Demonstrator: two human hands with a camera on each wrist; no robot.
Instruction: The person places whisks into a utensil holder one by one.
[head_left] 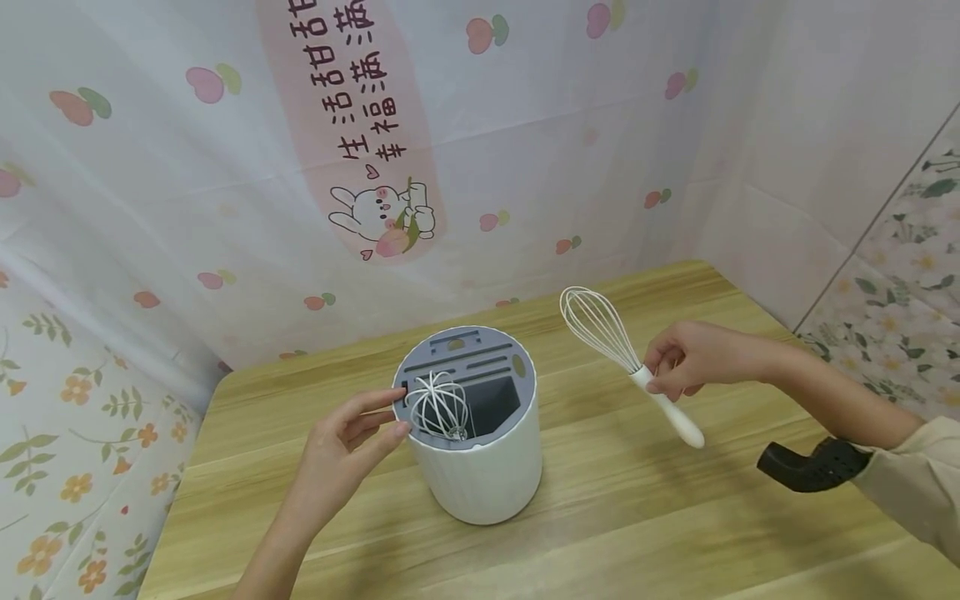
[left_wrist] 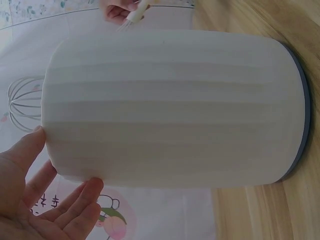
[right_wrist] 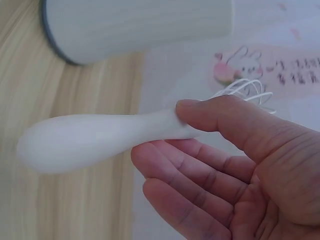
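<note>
A white utensil holder (head_left: pixel 480 479) with a grey slotted top stands on the table. Wires up, one whisk (head_left: pixel 442 408) sits in its front compartment, its handle hidden inside. My left hand (head_left: pixel 348 446) touches the holder's left side near the rim, fingers spread and slightly bent. In the left wrist view the thumb (left_wrist: pixel 34 145) lies at the rim by the whisk's wires. To the right, my right hand (head_left: pixel 693 358) pinches a second whisk (head_left: pixel 671 412) at the top of its white handle between thumb and fingers. It is held above the table, tilted, with wires up and to the left.
The wooden table (head_left: pixel 622 533) runs back to a patterned cloth (head_left: pixel 510 150) with printed characters and a rabbit. Flowered cloth (head_left: pixel 75 467) hangs at the left. A black strap-like piece (head_left: pixel 813 467) is on the right forearm by the sleeve (head_left: pixel 918 492).
</note>
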